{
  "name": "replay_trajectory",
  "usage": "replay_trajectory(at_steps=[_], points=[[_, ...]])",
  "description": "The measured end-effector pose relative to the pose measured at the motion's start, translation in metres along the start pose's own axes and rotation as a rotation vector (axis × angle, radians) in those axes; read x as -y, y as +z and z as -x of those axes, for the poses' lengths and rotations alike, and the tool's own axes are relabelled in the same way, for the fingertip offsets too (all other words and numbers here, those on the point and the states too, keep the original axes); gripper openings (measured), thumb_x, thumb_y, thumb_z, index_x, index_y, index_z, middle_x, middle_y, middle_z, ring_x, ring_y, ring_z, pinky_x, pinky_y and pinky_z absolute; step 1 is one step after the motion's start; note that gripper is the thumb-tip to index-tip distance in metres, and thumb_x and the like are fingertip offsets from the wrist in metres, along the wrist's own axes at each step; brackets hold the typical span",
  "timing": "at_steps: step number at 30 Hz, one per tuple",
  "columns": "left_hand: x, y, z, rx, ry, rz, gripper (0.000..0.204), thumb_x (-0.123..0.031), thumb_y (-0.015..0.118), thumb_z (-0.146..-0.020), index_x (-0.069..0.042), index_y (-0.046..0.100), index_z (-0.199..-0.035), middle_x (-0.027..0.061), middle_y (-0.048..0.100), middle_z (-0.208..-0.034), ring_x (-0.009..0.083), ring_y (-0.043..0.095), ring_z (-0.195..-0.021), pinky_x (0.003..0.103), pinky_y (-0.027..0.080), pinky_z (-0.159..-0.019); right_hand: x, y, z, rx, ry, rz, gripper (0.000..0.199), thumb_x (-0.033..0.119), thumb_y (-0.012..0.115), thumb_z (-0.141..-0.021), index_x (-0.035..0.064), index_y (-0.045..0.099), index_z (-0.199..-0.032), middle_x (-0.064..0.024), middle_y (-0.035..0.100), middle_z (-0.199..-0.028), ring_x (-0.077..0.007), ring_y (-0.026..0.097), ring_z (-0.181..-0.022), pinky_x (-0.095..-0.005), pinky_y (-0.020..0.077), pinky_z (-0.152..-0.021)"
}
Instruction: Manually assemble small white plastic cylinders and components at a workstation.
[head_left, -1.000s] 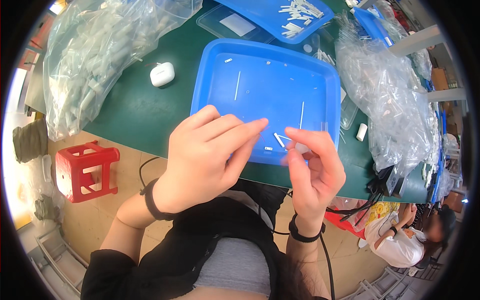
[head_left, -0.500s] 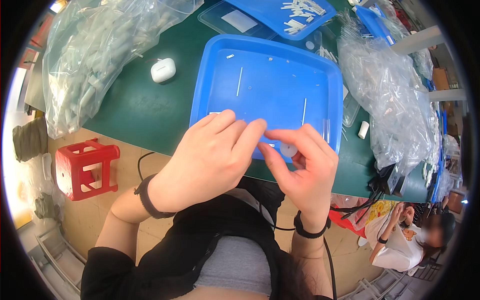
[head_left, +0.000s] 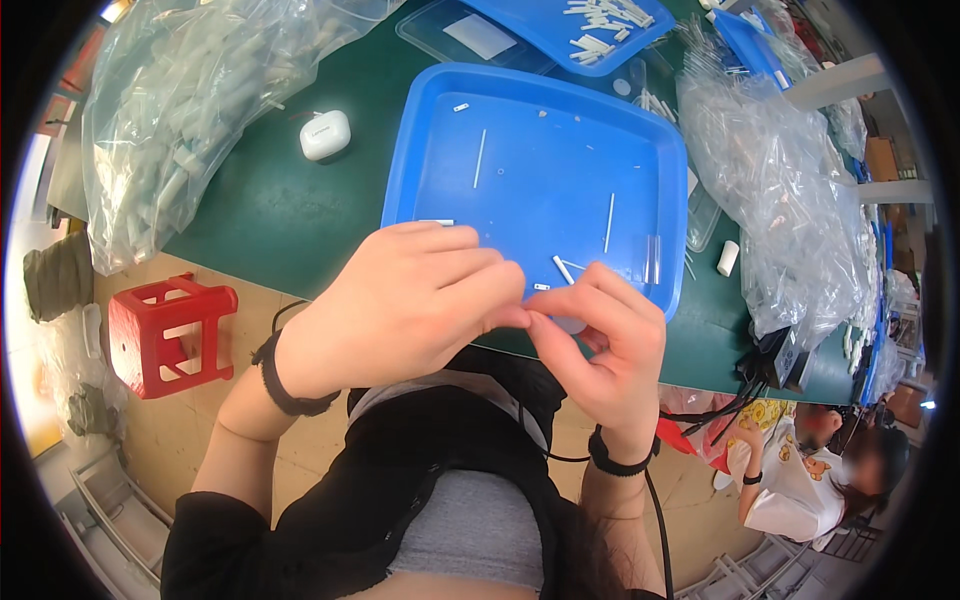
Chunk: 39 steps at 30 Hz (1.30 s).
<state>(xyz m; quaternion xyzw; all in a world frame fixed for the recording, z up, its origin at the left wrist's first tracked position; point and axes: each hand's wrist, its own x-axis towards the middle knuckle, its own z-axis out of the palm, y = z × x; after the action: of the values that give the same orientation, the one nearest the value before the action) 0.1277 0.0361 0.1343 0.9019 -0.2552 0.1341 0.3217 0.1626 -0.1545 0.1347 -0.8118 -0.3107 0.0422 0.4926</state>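
In front of me my left hand [head_left: 425, 295] and my right hand [head_left: 605, 345] meet at the fingertips over the near edge of a blue tray [head_left: 395, 165]. My left thumb and forefinger are pinched together; whatever they hold is too small and covered to name. A round translucent piece [head_left: 570, 325] shows inside the curled fingers of my right hand, whose thumb and forefinger touch the left fingertips. Just beyond that hand a short white tube [head_left: 562, 268] lies tilted in the tray. Thin white rods [head_left: 480, 160] and a small white plate with holes [head_left: 541, 287] lie there too.
A large clear bag of white parts [head_left: 190, 120] stands at the left, beside a white case [head_left: 325, 135]. Another blue tray [head_left: 520, 25] holds white tubes at the back. Crumpled plastic bags [head_left: 780, 190] cover the right side. A red stool [head_left: 170, 340] stands left; another person [head_left: 800, 480] sits right.
Both hands have moved slightly toward me, the round translucent piece moving with my right hand. The short white tube in the tray has come into sight. My fingertips are pressed closer together.
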Motion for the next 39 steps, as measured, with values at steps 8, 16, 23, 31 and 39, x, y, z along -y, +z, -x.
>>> replay_trajectory(at_steps=[8, 16, 23, 31, 39], points=[[-0.001, -0.007, 0.004, 0.049, -0.124, 0.232, 0.006, -0.005, 0.065, -0.076, -0.005, 0.061, -0.081, 0.0058, 0.058, -0.067, 0.0236, 0.057, -0.06, 0.031, 0.044, -0.057, -0.009, -0.012, 0.005, -0.111, 0.11, -0.055, 0.007, 0.0, 0.066, -0.072, 0.0043, 0.067, -0.077, 0.0003, 0.055, -0.067, -0.0061, 0.044, -0.055, -0.0218, 0.0324, -0.048], [-0.007, -0.002, 0.002, -0.088, -0.25, 0.322, 0.01, 0.004, 0.057, -0.079, -0.002, 0.062, -0.085, 0.0076, 0.061, -0.071, 0.0227, 0.06, -0.063, 0.03, 0.046, -0.058, -0.011, -0.009, 0.01, -0.063, 0.306, -0.471, 0.019, 0.001, 0.054, -0.089, -0.0013, 0.06, -0.106, -0.0051, 0.059, -0.096, -0.0076, 0.049, -0.075, -0.0209, 0.0404, -0.067], [-0.011, 0.003, -0.001, -0.14, -0.189, 0.258, 0.011, 0.003, 0.063, -0.077, -0.003, 0.063, -0.086, 0.0089, 0.063, -0.072, 0.0205, 0.062, -0.062, 0.028, 0.047, -0.055, -0.009, 0.009, 0.008, 0.01, 0.149, -0.764, 0.024, 0.012, 0.037, -0.099, -0.0005, 0.038, -0.118, -0.023, 0.054, -0.122, -0.019, 0.055, -0.102, -0.034, 0.0417, -0.092], [-0.01, 0.014, -0.004, -0.368, -0.064, 0.153, 0.015, -0.002, 0.07, -0.073, -0.005, 0.062, -0.085, 0.0044, 0.063, -0.069, 0.0181, 0.058, -0.053, 0.026, 0.043, -0.045, 0.0, 0.017, 0.006, 0.052, 0.158, -1.003, 0.024, 0.017, 0.03, -0.1, 0.0005, 0.033, -0.117, -0.0309, 0.045, -0.129, -0.0278, 0.045, -0.12, -0.0393, 0.0296, -0.104], [-0.016, 0.013, -0.001, -0.447, -0.099, 0.134, 0.017, 0.004, 0.07, -0.07, -0.004, 0.063, -0.083, 0.0052, 0.062, -0.067, 0.0159, 0.056, -0.05, 0.025, 0.04, -0.045, 0.002, 0.021, 0.01, 0.087, 0.16, -0.98, 0.025, 0.018, 0.031, -0.1, 0.0003, 0.033, -0.117, -0.0337, 0.042, -0.131, -0.0307, 0.042, -0.124, -0.0401, 0.0271, -0.106]])
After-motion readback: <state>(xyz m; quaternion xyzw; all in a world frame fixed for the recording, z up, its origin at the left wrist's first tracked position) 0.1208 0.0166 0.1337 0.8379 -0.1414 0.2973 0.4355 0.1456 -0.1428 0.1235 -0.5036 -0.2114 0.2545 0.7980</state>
